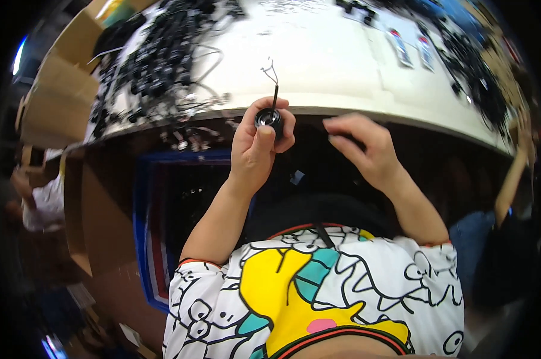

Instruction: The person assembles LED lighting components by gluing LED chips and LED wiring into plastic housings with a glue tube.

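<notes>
Faces a white tabletop (318,54), with its near edge bowing across the middle of the view. Wears a white shirt (342,299), printed with a big yellow figure and black outlines. Has a brown carton (106,221) low on the left, below the tabletop's left end, then a blue crate (142,239) just beside it, under the near edge. Has an open box (67,102) at the tabletop's left edge, flaps spread. Shares the tabletop with a large cable heap (163,60) toward the left edge, silvery ends hanging past the near edge, and with a smaller cable bundle (471,78) along the right edge, close to a co-worker's arm (513,173).

Holds the right hand (369,146) in front of the near edge, right of its middle, a little blurred, fingers curled, thumb and fingertips slightly apart. Has the left hand (252,152) at the near edge, left of its middle, clamped on a round black part (278,127), thumb on the front, fingers around the far side. Has two tubes (400,48) lying side by side toward the right edge, red at one end. From the part's ringed mouth, points a black cord (276,99) up over the tabletop, split at the tip into thin pale wires (271,70).
</notes>
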A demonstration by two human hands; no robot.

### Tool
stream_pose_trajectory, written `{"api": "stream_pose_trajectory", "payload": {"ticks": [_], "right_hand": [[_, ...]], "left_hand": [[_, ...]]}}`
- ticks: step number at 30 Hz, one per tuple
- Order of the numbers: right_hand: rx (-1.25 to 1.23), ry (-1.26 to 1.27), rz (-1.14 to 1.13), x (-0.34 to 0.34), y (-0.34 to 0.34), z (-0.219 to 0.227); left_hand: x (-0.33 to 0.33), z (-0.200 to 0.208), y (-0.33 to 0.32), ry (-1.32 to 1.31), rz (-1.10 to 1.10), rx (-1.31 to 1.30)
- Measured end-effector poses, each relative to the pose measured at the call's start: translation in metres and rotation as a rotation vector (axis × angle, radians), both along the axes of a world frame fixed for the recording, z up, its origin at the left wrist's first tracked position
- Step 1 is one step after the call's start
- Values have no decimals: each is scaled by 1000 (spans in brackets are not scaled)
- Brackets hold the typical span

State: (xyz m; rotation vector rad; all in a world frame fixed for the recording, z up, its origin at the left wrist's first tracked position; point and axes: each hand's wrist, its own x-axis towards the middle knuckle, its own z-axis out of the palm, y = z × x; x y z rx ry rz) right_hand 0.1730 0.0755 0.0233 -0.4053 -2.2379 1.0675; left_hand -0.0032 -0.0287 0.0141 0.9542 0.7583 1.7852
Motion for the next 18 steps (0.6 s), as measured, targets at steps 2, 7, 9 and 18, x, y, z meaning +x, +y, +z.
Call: {"api": "stream_pose_trajectory", "payload": {"ticks": [2,7,9,18], "right_hand": [[-9,81,-10,-6,2,24],[-9,148,88,-7,12,9],[-129,177,71,-4,9,-4],[30,82,22,-11,4,-42]], "left_hand": [[14,-12,7,127,-36,-25],[43,-31,17,138,-102,-89],[54,-41,18,78,-112,-73],[30,-75,-5,476,-157,-294]]}}
